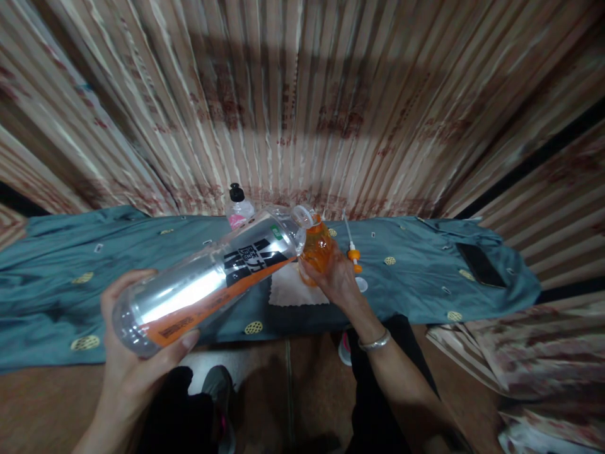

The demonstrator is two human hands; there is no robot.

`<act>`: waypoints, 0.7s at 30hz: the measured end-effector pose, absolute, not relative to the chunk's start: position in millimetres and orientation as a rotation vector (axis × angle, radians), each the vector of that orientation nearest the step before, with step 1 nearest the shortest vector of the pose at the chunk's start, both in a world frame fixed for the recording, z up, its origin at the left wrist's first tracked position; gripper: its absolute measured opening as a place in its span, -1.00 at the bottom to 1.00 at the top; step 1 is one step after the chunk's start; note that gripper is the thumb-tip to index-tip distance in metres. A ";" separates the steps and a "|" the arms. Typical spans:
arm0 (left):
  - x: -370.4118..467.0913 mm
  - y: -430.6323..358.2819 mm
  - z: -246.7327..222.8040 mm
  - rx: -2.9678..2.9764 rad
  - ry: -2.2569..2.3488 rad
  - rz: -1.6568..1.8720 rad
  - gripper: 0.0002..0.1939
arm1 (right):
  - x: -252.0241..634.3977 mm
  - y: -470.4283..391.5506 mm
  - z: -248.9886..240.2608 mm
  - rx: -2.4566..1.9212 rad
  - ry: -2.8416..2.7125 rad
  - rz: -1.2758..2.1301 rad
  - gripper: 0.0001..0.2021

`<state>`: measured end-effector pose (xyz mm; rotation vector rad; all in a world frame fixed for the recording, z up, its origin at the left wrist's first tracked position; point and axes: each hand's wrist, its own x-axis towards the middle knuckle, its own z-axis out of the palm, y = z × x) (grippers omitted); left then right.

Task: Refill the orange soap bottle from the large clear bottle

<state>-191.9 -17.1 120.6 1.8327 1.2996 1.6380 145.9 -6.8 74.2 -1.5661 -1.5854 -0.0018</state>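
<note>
A large clear plastic bottle with a silver and orange label [203, 284] is tilted, its open mouth up and to the right. My left hand [130, 353] is wrapped round its base. The mouth is over or against the top of an orange see-through bottle [316, 247]; I cannot tell if they touch. My right hand [338, 274] is closed round that orange bottle. Beside it lies an orange and white pump head with a tube [353, 253], and a small white cap [361, 285]. A pale cloth [293, 289] is spread under the bottles.
A clear bottle with a black cap and pink label [239, 208] stands behind the large bottle. A dark phone [481, 265] lies at the right on the green cloth-covered surface [416, 302]. Patterned curtains [302, 113] hang right behind it.
</note>
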 end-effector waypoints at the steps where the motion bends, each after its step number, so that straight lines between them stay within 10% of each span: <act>1: -191.5 -17.7 121.9 1.804 1.290 1.622 -0.13 | 145.9 -7.1 74.7 -1.566 -1.589 -0.002 -0.36; 21: -189.9 -22.2 126.3 1.732 1.323 1.565 -0.10 | 146.4 -7.5 75.1 -1.615 -1.546 0.051 -0.33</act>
